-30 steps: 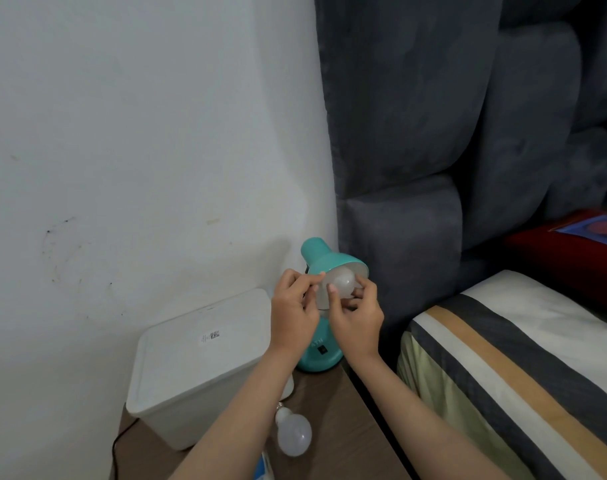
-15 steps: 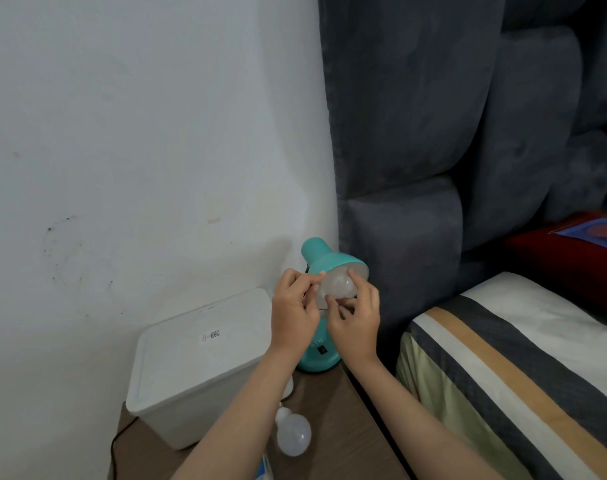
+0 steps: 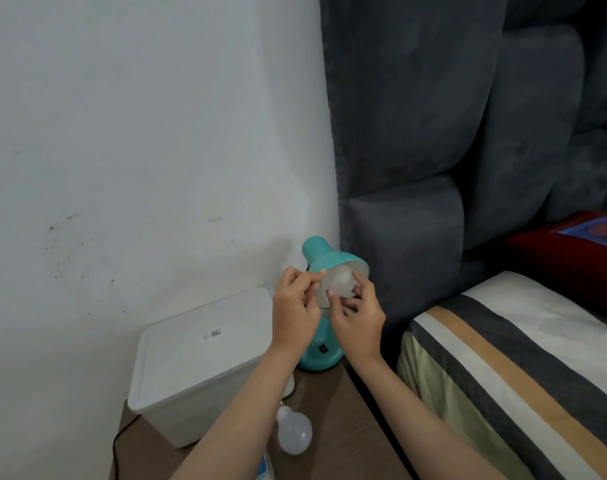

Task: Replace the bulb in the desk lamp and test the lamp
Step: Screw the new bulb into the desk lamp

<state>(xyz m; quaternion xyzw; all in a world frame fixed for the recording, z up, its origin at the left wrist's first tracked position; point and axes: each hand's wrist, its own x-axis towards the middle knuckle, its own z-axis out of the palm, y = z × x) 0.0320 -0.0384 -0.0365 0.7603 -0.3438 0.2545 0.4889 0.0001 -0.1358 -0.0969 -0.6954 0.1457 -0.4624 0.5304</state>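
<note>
A teal desk lamp [image 3: 321,252] stands at the back of a small wooden bedside table [image 3: 329,410], its shade facing me. A white bulb [image 3: 342,282] sits inside the shade. My right hand [image 3: 359,315] grips this bulb with its fingertips around it. My left hand [image 3: 295,310] pinches the left rim of the shade. The lamp's round base with a black switch [image 3: 323,348] shows between my wrists. A second white bulb [image 3: 294,432] lies loose on the table near my left forearm.
A white lidded plastic box [image 3: 198,362] fills the table's left side, a black cable [image 3: 118,441] beside it. A white wall stands behind, a dark grey padded headboard [image 3: 433,133] to the right. A striped bed [image 3: 520,368] lies right of the table.
My right hand's fingers have shifted around the bulb in the shade, and the bulb sits slightly deeper. My left hand stays on the shade rim.
</note>
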